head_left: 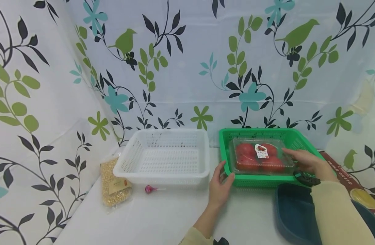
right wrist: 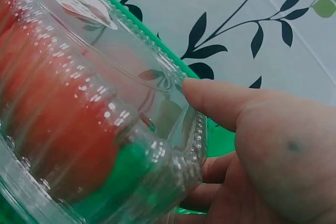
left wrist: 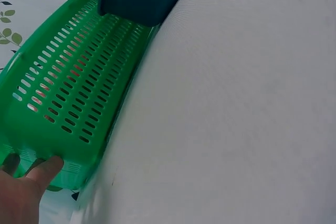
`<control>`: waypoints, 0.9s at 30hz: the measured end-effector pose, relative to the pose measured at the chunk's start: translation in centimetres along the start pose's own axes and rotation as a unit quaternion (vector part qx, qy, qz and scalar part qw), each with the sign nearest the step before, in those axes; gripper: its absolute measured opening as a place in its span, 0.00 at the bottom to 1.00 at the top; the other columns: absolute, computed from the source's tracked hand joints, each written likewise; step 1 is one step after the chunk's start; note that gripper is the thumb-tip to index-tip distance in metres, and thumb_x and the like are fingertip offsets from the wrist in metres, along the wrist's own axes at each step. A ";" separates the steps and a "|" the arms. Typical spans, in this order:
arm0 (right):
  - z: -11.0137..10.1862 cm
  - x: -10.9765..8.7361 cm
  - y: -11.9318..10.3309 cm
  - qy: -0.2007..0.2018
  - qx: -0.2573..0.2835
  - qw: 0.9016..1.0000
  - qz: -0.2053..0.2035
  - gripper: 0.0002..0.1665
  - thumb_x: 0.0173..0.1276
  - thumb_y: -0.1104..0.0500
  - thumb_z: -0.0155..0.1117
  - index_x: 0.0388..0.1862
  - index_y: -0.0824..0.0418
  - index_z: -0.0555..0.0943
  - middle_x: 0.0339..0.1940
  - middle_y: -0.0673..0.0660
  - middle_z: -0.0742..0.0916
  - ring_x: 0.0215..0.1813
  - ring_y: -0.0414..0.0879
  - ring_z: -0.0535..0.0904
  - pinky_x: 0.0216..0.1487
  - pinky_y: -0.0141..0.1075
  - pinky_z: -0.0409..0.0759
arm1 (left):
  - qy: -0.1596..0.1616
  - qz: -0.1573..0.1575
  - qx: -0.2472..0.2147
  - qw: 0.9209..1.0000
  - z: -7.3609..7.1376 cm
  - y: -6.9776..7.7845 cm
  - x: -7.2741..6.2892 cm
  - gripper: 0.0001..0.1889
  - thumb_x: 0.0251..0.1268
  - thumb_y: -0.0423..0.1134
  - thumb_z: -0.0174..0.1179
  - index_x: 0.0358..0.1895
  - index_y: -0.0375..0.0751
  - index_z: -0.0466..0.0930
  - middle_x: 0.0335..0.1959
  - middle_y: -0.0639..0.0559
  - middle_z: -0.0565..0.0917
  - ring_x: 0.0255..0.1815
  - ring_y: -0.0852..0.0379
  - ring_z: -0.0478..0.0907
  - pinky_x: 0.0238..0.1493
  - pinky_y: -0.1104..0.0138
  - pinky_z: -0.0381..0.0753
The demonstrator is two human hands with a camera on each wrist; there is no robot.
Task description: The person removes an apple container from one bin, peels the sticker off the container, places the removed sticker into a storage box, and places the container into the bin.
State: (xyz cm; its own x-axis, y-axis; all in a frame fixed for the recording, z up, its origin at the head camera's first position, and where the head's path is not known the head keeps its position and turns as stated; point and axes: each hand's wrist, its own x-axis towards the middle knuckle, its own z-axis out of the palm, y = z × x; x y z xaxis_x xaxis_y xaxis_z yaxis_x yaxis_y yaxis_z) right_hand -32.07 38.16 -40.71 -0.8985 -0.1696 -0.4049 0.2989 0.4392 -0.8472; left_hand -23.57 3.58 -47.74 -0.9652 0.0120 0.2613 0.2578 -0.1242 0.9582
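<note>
A clear plastic box of tomatoes (head_left: 259, 156) with a white label lies inside the green basket (head_left: 245, 181). My right hand (head_left: 310, 164) holds the box by its right end. In the right wrist view, the thumb of the right hand (right wrist: 278, 140) is on the box's upper edge and other fingers are lower, partly hidden by the box (right wrist: 63, 129). At the green basket's front left corner is my left hand (head_left: 219, 189). The left wrist view has the fingertips of the left hand (left wrist: 23, 192) touching the end wall of the green basket (left wrist: 63, 77).
A white basket (head_left: 161, 178) stands left of the green one. Before it lie a lollipop (head_left: 149, 189) and, further left, a bag of yellow kernels (head_left: 112, 182). A dark blue bin (head_left: 293, 211) stands front right, under my right forearm, beside a dark red package (head_left: 343, 177).
</note>
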 end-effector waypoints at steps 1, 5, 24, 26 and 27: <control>0.0 0.0 0.1 0.001 0.002 1.000 -0.001 0.56 0.80 0.34 0.40 0.76 0.81 0.40 0.73 0.82 0.55 0.74 0.80 0.51 0.67 0.63 0.69 | -0.001 0.002 0.000 1.000 0.0 0.0 0.0 0.28 0.71 0.42 0.62 0.73 0.49 0.69 0.67 0.43 0.74 0.62 0.43 0.77 0.56 0.59 0.82; -0.1 -0.1 0.3 0.006 0.008 1.000 -0.007 0.54 0.80 0.34 0.42 0.76 0.80 0.44 0.71 0.81 0.60 0.70 0.75 0.63 0.61 0.57 0.77 | -0.003 0.005 0.001 1.000 0.0 0.0 -0.1 0.28 0.71 0.41 0.63 0.72 0.49 0.70 0.66 0.43 0.75 0.60 0.44 0.78 0.54 0.61 0.83; -0.1 0.2 -0.1 -0.017 0.065 0.996 -0.055 0.52 0.80 0.34 0.39 0.77 0.66 0.29 0.73 0.76 0.48 0.72 0.73 0.54 0.62 0.56 0.76 | -0.004 -0.017 -0.019 1.000 -0.1 0.4 0.2 0.29 0.69 0.40 0.65 0.72 0.49 0.71 0.65 0.43 0.75 0.61 0.43 0.78 0.54 0.60 0.83; 0.0 0.3 0.0 -0.015 0.067 0.995 -0.069 0.45 0.81 0.36 0.39 0.75 0.63 0.34 0.72 0.72 0.48 0.71 0.71 0.54 0.60 0.52 0.78 | -0.002 -0.020 -0.022 1.000 -0.1 0.3 0.2 0.29 0.69 0.40 0.66 0.72 0.49 0.71 0.65 0.43 0.76 0.60 0.43 0.78 0.54 0.60 0.83; 0.0 0.3 0.1 -0.012 0.067 0.995 -0.075 0.43 0.81 0.37 0.40 0.73 0.62 0.36 0.72 0.71 0.48 0.71 0.70 0.53 0.59 0.50 0.78 | -0.001 -0.020 -0.024 1.000 -0.1 0.4 0.2 0.29 0.68 0.40 0.66 0.72 0.49 0.71 0.65 0.43 0.76 0.60 0.44 0.79 0.54 0.60 0.83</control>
State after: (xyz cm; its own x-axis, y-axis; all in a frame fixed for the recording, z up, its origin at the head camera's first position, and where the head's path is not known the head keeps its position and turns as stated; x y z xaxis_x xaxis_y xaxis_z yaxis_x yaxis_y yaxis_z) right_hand -32.29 38.11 -40.88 -0.9285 -0.2466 -0.2777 0.2040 0.2861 -0.9362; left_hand -23.69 3.42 -47.36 -0.9747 0.0201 0.2227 0.2161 -0.1706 0.9613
